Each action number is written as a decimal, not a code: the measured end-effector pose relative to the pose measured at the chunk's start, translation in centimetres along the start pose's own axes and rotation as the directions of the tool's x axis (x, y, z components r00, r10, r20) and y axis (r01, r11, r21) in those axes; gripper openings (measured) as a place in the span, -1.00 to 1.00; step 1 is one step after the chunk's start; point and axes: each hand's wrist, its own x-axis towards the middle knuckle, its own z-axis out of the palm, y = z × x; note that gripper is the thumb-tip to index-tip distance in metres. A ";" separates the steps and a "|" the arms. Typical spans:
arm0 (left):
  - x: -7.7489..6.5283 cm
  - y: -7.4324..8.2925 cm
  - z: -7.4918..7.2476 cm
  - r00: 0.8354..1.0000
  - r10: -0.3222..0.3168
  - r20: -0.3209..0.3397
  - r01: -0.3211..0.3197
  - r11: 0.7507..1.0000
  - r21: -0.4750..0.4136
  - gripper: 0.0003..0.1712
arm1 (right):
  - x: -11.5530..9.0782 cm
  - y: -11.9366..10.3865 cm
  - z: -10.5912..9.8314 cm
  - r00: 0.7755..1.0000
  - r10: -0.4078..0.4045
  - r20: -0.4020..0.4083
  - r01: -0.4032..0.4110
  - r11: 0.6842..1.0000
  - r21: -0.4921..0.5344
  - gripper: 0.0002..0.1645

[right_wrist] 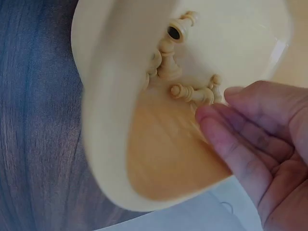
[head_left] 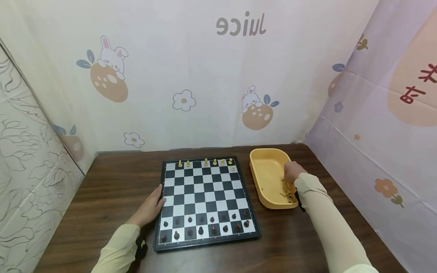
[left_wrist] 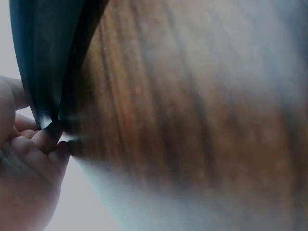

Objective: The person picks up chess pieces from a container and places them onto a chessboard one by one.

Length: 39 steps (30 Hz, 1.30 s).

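Observation:
At the left edge of a black-and-white chessboard [head_left: 198, 198], my left hand [head_left: 150, 207] grips the rim; the left wrist view shows its fingers [left_wrist: 50, 137] curled against the board's dark side. Over on the right, my right hand [head_left: 293, 171] reaches into a yellow plastic tray [head_left: 268, 152]. Its thumb and fingertips are apart, right beside a cream chess piece [right_wrist: 192, 94] lying on its side. Other cream chess pieces [right_wrist: 168, 65] lie heaped at the tray's near end, partly hidden by its wall.
Several cream chess pieces [head_left: 206, 162] stand along the board's far edge, with a small one [head_left: 233, 168] in front at right. Dark chess pieces [head_left: 200, 230] stand in two near rows. The brown wooden table [head_left: 123, 178] meets patterned curtains [head_left: 153, 76] behind and at the right.

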 end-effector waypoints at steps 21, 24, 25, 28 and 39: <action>-0.4 0.2 0.2 1.000 -0.010 0.003 0.010 1.000 -0.005 -0.28 | -0.7 -1.3 1.1 0.999 0.027 -0.021 -0.029 0.995 -0.092 -0.81; -0.4 0.2 0.2 1.000 -0.005 0.001 0.005 1.000 -0.004 -0.28 | -0.6 -1.1 1.2 1.000 0.002 -0.015 -0.003 0.995 -0.098 -0.77; -0.4 0.1 0.2 1.000 -0.005 0.000 0.005 1.000 -0.003 -0.28 | -0.5 -1.1 1.2 1.000 -0.005 -0.010 0.004 0.994 -0.106 -0.76; -0.4 0.1 0.1 1.000 -0.007 0.001 0.007 1.000 -0.001 -0.28 | -0.4 -1.0 1.5 1.000 -0.020 0.005 0.020 0.991 -0.134 -0.77; -0.2 0.0 0.3 1.000 -0.015 0.003 0.015 1.000 -0.008 -0.27 | 0.3 -0.7 2.3 1.000 0.031 -0.003 -0.031 0.986 -0.161 -0.84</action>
